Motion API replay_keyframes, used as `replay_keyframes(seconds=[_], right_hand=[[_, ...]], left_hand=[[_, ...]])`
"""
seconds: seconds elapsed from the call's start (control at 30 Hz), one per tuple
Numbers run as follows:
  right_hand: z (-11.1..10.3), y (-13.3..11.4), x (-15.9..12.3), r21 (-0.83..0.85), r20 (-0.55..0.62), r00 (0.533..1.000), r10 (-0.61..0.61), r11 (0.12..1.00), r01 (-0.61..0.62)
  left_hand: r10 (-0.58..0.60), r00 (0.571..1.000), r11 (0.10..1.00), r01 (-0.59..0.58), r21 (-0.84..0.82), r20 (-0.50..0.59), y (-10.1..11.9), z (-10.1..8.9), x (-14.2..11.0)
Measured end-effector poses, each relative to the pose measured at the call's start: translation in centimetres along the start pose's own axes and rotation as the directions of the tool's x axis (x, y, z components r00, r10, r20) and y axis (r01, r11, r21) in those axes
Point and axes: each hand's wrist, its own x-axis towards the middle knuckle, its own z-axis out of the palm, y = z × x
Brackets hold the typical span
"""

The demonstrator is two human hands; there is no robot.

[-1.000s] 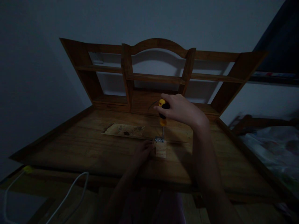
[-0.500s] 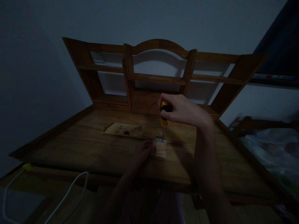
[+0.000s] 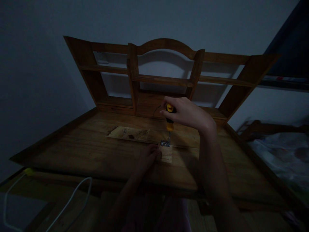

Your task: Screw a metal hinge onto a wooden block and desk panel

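Note:
My right hand (image 3: 184,112) is closed around the yellow and black handle of a screwdriver (image 3: 170,126), which stands nearly upright. The screwdriver's tip meets the right end of a small metal hinge (image 3: 165,143). That hinge lies along the far edge of a small pale wood block (image 3: 166,155) on the desk. At the block's left side, my left hand (image 3: 148,158) grips it with bent fingers; the fingertips are partly lost in shadow. A longer pale wood strip (image 3: 130,133) with dark marks rests farther back to the left.
The wooden desk top (image 3: 96,145) spreads under both hands. Behind it rises a wooden shelf unit (image 3: 164,80) against the wall. A white cable (image 3: 79,185) loops at the front left. Plastic-wrapped items (image 3: 282,154) lie beyond the right edge.
My right thumb and fingers have loosened and shifted slightly left around the screwdriver handle, showing more of its yellow top. My left hand, the hinge and the block stay in place.

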Motion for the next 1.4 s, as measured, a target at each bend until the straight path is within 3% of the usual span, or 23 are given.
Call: replay_keyframes(seconds=[0.27,0.57,0.77,0.93,1.0,1.13,1.4], right_hand=[[0.1,0.5,0.6,0.057,-0.017,0.998,0.064,0.996,-0.063],[-1.5,2.3,-0.3,0.330,0.124,0.985,0.121,0.931,-0.156],[-2.5,2.1,-1.1,0.263,0.129,0.989,0.073,0.959,-0.105],[-1.3,2.0,-0.6,-0.001,-0.034,0.994,0.107,0.994,-0.107],[-0.6,2.2,-0.3,-0.035,-0.060,0.993,0.101,0.994,-0.104],[-0.2,2.2,0.1,0.042,-0.020,0.999,0.041,0.998,-0.040],[-1.9,1.5,-0.6,0.186,0.122,0.991,-0.049,0.982,0.025]], left_hand=[[-0.005,1.000,1.000,0.005,-0.006,0.010,0.4,-0.1,-0.4],[0.031,0.999,0.999,-0.031,-0.013,0.014,-0.7,-0.1,0.2],[0.005,1.000,1.000,-0.005,-0.028,0.025,-0.2,-0.2,0.1],[-0.046,0.999,0.997,0.048,-0.065,0.027,0.0,-0.2,0.2],[-0.047,0.999,0.997,0.049,-0.062,0.025,-0.1,-0.1,0.2],[-0.036,0.999,0.997,0.036,-0.071,0.011,-0.3,-0.1,0.2],[-0.039,0.999,0.995,0.041,-0.090,0.025,-0.3,-0.1,0.3]])
